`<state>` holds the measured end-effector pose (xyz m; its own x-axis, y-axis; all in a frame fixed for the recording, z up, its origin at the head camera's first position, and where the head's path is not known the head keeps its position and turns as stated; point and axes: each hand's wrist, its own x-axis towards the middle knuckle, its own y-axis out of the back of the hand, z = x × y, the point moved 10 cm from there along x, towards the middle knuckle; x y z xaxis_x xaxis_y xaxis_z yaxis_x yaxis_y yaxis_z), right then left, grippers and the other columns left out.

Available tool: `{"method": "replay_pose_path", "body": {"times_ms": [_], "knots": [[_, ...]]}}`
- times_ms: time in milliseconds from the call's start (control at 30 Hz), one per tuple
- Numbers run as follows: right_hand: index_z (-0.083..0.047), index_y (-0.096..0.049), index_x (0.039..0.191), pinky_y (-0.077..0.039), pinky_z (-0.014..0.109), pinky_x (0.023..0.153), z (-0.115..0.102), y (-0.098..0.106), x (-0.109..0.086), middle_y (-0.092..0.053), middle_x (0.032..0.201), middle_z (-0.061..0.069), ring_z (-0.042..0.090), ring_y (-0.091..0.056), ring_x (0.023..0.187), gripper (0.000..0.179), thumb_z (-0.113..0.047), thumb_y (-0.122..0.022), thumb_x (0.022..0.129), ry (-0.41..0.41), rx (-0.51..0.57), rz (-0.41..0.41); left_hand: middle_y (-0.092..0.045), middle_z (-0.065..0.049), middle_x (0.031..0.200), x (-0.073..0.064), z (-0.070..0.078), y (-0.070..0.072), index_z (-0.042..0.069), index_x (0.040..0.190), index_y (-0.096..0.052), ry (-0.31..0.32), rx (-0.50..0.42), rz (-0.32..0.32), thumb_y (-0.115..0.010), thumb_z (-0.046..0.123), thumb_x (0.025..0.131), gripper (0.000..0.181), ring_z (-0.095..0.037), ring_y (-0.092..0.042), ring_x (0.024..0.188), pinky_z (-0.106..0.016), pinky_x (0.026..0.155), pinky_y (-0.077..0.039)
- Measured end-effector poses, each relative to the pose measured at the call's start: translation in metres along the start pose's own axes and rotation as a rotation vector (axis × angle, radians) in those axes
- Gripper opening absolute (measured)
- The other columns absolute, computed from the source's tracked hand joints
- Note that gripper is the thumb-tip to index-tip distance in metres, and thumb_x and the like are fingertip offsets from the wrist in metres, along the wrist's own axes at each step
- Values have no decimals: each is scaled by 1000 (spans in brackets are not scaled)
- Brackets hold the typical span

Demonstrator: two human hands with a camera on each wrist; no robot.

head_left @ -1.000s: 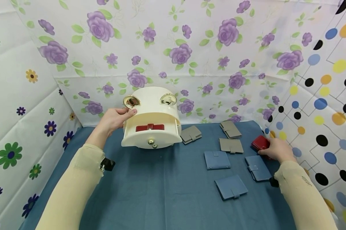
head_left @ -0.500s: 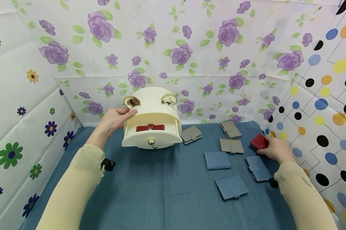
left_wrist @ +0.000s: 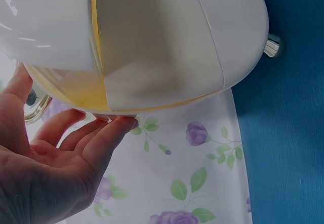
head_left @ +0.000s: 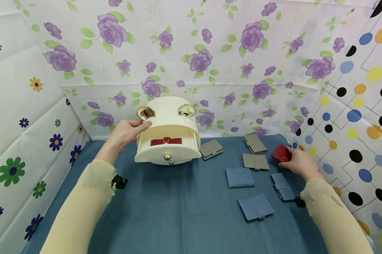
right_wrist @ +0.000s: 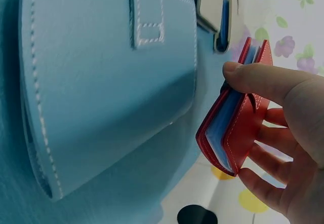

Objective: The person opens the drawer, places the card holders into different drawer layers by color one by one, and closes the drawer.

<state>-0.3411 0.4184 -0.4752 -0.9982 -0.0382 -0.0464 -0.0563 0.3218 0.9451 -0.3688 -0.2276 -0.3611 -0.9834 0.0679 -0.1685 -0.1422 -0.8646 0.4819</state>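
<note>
In the head view a cream drawer box (head_left: 169, 114) with two round gold discs stands at the back with its drawer (head_left: 151, 153) pulled out. A red card holder (head_left: 157, 142) with a strap lies inside. My left hand (head_left: 122, 134) holds the box's left side, thumb at the front and fingers along the side; the left wrist view shows the fingertips (left_wrist: 124, 124) against the wall. On the right, my right hand (head_left: 302, 163) pinches another red card holder (right_wrist: 245, 127) between thumb and fingers. Its clear inner sleeves show at the edge, and it is tilted, off the cloth.
Grey card holders (head_left: 211, 148) lie right of the box, with others (head_left: 255, 161) further right. Blue ones (head_left: 240, 177) lie nearer, one (head_left: 284, 187) just below my right hand. Blue cloth (head_left: 178, 211) covers the table; patterned sheets (head_left: 225, 70) enclose the back and sides.
My right hand has lifted the red card holder and moved slightly left and away from me with it. My left hand and the drawer box have stayed in place.
</note>
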Motion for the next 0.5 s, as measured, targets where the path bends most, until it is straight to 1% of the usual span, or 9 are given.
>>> {"method": "replay_pose_path", "body": {"times_ms": [167, 267, 367, 500], "knots": [[11, -46, 155, -59, 53, 72, -14, 6, 2, -66, 122, 36, 40, -64, 91, 89, -35, -87, 91, 51, -5, 34, -34, -11, 172, -1, 1, 1, 4, 164, -39, -1, -1, 1, -71, 70, 94, 101, -37, -33, 157, -53, 114, -50], [11, -46, 155, -58, 51, 70, -20, 7, 3, -67, 121, 36, 38, -65, 89, 89, -34, -87, 91, 70, 1, 39, -34, -11, 172, -1, 1, 0, 4, 164, -40, -2, -6, 3, -72, 69, 94, 101, -37, -33, 157, -53, 114, -50], [11, -45, 156, -59, 51, 71, -23, 6, 3, -67, 122, 35, 38, -65, 91, 89, -33, -87, 91, 73, 11, 40, -34, -11, 172, -1, 1, 0, 4, 164, -40, -2, -14, 4, -72, 69, 94, 101, -37, -32, 157, -53, 114, -50], [9, -46, 156, -60, 56, 76, -25, 7, 4, -67, 123, 35, 41, -64, 96, 88, -33, -88, 91, 75, 18, 46, -33, -12, 172, -1, 0, -1, 4, 164, -40, -1, -15, 0, -72, 68, 95, 100, -37, -32, 158, -53, 115, -49]]}}
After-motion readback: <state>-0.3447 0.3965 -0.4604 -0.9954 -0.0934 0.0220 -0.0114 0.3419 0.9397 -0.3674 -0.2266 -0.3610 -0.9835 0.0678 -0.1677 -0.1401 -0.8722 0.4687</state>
